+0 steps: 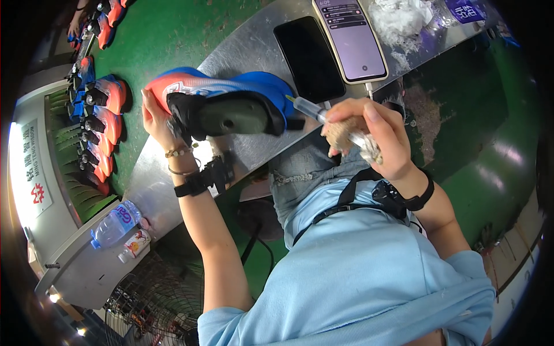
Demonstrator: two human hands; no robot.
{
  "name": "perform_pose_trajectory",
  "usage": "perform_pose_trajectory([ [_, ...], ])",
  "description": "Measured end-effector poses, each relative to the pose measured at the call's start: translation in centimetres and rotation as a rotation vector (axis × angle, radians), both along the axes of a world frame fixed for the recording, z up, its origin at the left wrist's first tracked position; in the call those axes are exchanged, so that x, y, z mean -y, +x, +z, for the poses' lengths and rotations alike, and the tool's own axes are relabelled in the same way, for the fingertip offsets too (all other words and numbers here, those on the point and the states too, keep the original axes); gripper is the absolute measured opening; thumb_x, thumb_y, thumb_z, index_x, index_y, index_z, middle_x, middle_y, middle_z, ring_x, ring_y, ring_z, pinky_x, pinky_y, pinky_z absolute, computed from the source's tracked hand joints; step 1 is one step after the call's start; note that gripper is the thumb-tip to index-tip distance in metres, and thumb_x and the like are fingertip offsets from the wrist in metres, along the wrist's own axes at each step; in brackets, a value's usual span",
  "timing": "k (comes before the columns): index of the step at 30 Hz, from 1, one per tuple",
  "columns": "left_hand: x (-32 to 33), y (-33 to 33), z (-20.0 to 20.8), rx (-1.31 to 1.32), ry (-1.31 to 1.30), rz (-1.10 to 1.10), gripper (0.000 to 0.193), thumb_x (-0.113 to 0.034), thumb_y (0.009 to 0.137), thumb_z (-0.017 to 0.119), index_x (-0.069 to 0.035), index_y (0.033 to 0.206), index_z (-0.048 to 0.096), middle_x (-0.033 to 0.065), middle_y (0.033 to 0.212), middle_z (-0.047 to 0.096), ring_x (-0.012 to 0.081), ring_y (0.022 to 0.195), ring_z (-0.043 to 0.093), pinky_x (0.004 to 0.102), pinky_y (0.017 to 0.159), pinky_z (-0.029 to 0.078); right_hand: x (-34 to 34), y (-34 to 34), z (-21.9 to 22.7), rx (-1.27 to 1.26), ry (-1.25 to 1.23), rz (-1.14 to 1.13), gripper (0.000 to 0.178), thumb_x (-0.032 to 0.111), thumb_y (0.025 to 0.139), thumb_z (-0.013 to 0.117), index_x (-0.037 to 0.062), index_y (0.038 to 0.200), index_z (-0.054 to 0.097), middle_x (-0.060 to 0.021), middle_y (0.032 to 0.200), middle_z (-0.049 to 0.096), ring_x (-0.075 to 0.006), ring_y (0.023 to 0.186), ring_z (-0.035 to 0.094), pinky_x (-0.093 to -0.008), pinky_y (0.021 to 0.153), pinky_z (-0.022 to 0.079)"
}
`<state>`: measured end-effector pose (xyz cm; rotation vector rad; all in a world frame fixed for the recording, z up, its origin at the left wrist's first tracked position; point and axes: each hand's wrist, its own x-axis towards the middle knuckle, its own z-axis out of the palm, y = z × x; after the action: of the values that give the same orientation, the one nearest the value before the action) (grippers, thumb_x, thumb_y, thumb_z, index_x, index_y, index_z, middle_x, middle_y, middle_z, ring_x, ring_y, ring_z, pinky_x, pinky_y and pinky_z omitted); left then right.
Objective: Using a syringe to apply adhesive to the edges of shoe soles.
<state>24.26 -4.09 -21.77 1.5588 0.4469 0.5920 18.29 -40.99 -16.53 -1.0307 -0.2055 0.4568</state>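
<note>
My left hand (152, 120) is closed on the side of a coral and blue sports shoe (202, 83), which is held tilted above the metal bench. A dark green block, apparently a shoe last (234, 120), fills the shoe's opening. My right hand (392, 138) is closed around a slim translucent tube (310, 108) with a yellowish tip. A tan fuzzy wad (339, 134) and some whitish crumpled material sit in the same grip. The tube's tip points at the shoe's blue end; whether it touches, I cannot tell.
Two phones, a black one (310, 57) and a lit one (352, 40) with a cable, lie on the metal bench (239, 49). Crumpled white plastic (399, 22) is at the far right. Coral shoes (108, 95) line a conveyor at left. Bottles (117, 224) stand near a fan (153, 300).
</note>
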Motion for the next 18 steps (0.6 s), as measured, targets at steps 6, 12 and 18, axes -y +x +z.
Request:
perform_pose_trajectory([
  [6,1.9,-6.4,0.2,-0.238,-0.139,0.177,0.028,-0.028,0.090,0.050,-0.002,0.094,0.058,0.0028,0.083,0.061,0.0086,0.070,0.057,0.0212,0.056,0.046,-1.7,0.7,0.3,0.007,-0.011,-0.065,0.040,0.023,0.095,0.027,-0.0027,0.100,0.057,-0.0083,0.085,0.059,-0.0104,0.075,0.056,-0.0252,0.065,0.050],
  [12,5.1,-15.6,2.2,-0.346,-0.241,0.270,0.029,-0.027,0.090,0.050,0.001,0.095,0.055,0.0101,0.086,0.062,0.0141,0.069,0.062,0.0236,0.056,0.051,-2.5,0.9,-0.2,0.007,-0.003,-0.074,0.039,0.023,0.095,0.028,-0.0020,0.104,0.056,-0.0068,0.083,0.059,-0.0092,0.074,0.056,-0.0243,0.064,0.050],
  [18,9.6,-20.6,3.3,-0.546,-0.454,-0.072,0.034,-0.027,0.092,0.045,0.004,0.103,0.052,0.0123,0.091,0.062,0.0196,0.075,0.065,0.0305,0.064,0.056,-2.9,1.0,-0.4,0.017,-0.029,-0.132,0.039,0.025,0.095,0.030,-0.0002,0.113,0.053,-0.0047,0.076,0.060,-0.0085,0.064,0.057,-0.0199,0.055,0.048],
])
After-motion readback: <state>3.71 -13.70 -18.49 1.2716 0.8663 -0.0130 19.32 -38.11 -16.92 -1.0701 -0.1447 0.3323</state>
